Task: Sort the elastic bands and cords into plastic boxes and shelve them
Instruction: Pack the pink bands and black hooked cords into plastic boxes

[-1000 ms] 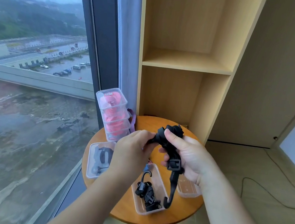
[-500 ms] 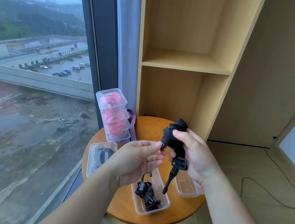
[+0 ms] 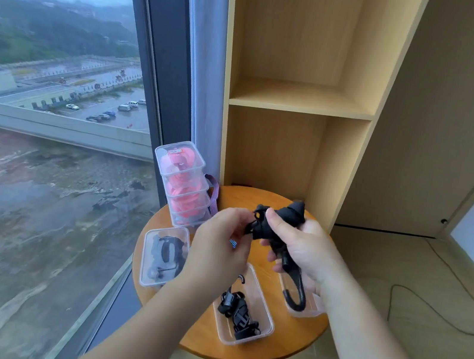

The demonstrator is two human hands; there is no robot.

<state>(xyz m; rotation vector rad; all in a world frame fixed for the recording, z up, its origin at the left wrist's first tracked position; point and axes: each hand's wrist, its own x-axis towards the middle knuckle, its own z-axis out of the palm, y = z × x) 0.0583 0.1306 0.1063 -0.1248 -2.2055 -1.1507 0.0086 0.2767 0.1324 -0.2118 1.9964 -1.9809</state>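
Holding: the right hand (image 3: 306, 247) grips a black cord (image 3: 282, 221), bunched up, above the round table (image 3: 268, 357). The thumb is pressed over the top of the bunch and the other fingers are curled beneath it.
Left hand (image 3: 218, 248): fingers curled, tips pinching the left end of the same bunch; which fingers meet it I cannot tell, since the back of the hand faces the camera.
Hook (image 3: 296, 295): black, hanging from the cord below the right hand, over the right box (image 3: 308, 314), an open box partly hidden by the wrist.
Middle box (image 3: 260, 294): open, clear plastic, on the near side of the table, with black cords (image 3: 238, 311) lying in it.
Left box (image 3: 150, 240): lidded, flat on the table, dark items inside.
Pink stack (image 3: 180, 182): clear lidded boxes piled at the far left of the table, pink bands inside, a purple strap (image 3: 212, 189) just behind.
Shelf (image 3: 302, 99): wooden unit behind the table, beside the window (image 3: 41, 84).
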